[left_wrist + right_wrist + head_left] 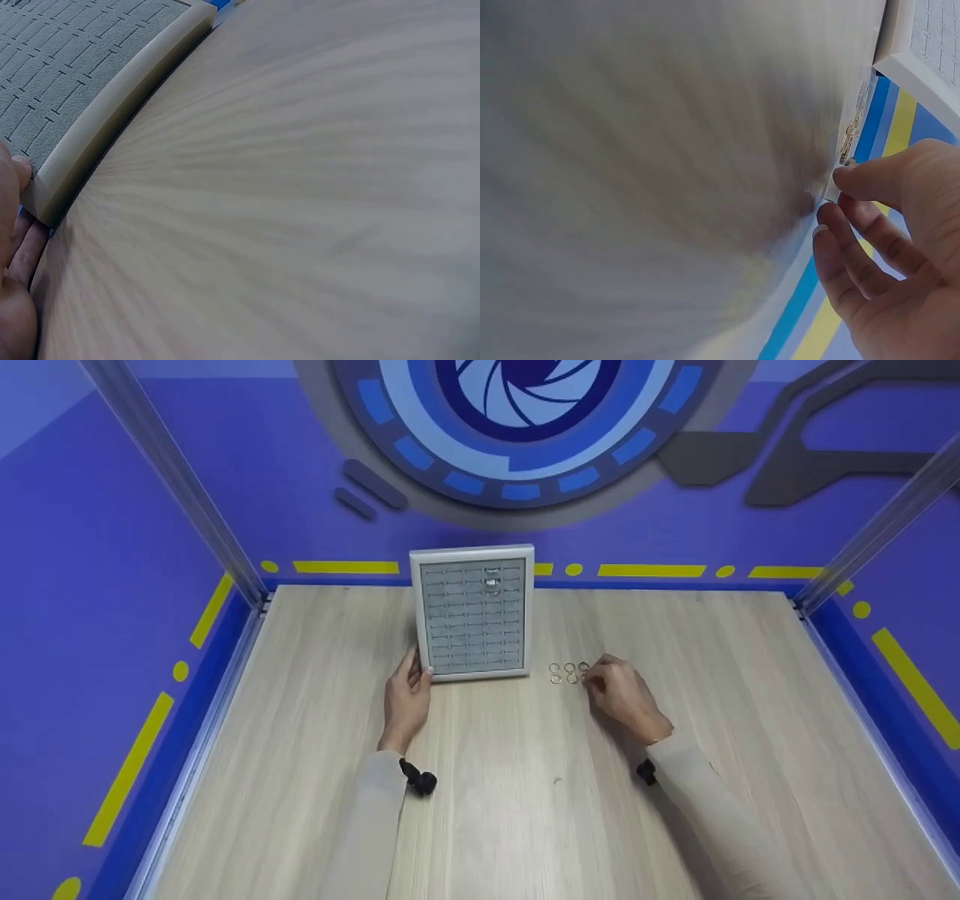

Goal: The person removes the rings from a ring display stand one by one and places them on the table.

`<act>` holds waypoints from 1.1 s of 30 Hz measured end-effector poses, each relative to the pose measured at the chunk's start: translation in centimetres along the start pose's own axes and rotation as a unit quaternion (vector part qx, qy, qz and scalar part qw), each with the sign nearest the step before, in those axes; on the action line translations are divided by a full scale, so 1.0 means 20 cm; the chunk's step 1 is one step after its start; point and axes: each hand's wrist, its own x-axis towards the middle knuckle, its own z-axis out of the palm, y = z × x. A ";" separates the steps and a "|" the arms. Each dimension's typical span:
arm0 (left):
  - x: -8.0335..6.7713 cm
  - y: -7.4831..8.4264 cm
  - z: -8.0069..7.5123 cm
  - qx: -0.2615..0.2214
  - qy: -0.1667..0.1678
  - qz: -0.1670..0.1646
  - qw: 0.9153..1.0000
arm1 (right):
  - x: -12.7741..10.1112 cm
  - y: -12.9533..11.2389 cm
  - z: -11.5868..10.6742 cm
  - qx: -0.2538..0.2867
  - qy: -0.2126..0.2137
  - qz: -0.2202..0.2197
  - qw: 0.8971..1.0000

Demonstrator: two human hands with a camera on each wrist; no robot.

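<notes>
Ring display board (pixel 475 615) stands raised on the wooden table (pixel 495 810), ahead of the person and slightly left of centre, slotted grey face turned this way so the slot rows can be seen and reached. Exact lean hard to judge; any prop behind it is hidden. Left hand (pixel 407 701) grips the lower left corner: thumb on the front at the corner, other fingers around behind and under the edge. Reads as a steadying hold, low and to one side so the slots aren't covered; without it the board could probably slide or tip. Rings (pixel 570 673) lie flat in two short rows on the table just right of the board, small gaps between them, likely so one can be lifted without dragging its neighbours. Right hand (pixel 622 694) is at the right end of those rows, fingers bent, thumb and fingertips brought near each other at the end ring of the near row. Can't tell if it's actually pinched; the fingers block it in the head view and the right wrist view is too blurred there. Small shiny pieces (pixel 492 582) sit high in the board's slots, right of centre; too small to make out.
</notes>
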 end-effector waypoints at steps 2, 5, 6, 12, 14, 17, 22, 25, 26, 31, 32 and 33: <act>0.00 0.00 0.00 -0.002 0.001 0.000 1.000 | 0.00 0.00 0.00 0.000 0.000 -0.001 1.000; 0.01 0.01 0.00 -0.004 0.004 0.002 1.000 | 0.00 0.01 0.00 0.000 0.003 -0.008 1.000; 0.00 0.01 0.00 -0.004 0.004 0.003 1.000 | 0.00 0.01 0.00 0.001 0.005 -0.010 1.000; 0.00 0.00 0.00 -0.003 -0.001 0.001 1.000 | 0.00 0.02 0.01 0.000 0.006 -0.017 1.000; 0.00 0.00 0.00 -0.006 0.001 -0.002 1.000 | 0.00 0.02 0.02 -0.002 0.006 -0.018 1.000; 0.00 0.00 0.00 -0.008 0.006 -0.004 1.000 | 0.00 0.02 0.02 -0.004 0.009 -0.021 1.000; -0.01 0.00 0.00 -0.001 0.012 0.004 1.000 | 0.00 0.01 0.03 -0.008 0.012 -0.017 1.000; -0.01 0.00 0.00 0.001 0.014 0.009 1.000 | -0.01 0.01 0.02 -0.007 0.009 -0.011 1.000; -0.01 0.00 0.00 0.000 0.014 0.009 1.000 | -0.01 0.01 0.02 -0.007 0.007 -0.008 1.000; 0.00 0.01 0.00 0.004 0.011 0.003 1.000 | 0.00 0.01 0.02 -0.007 0.002 -0.001 1.000; 0.00 0.01 0.00 0.004 0.010 0.002 1.000 | 0.00 0.01 0.02 -0.007 0.001 0.001 1.000; 0.00 0.01 0.00 0.004 0.010 0.001 1.000 | 0.00 0.01 0.02 -0.007 0.000 0.002 1.000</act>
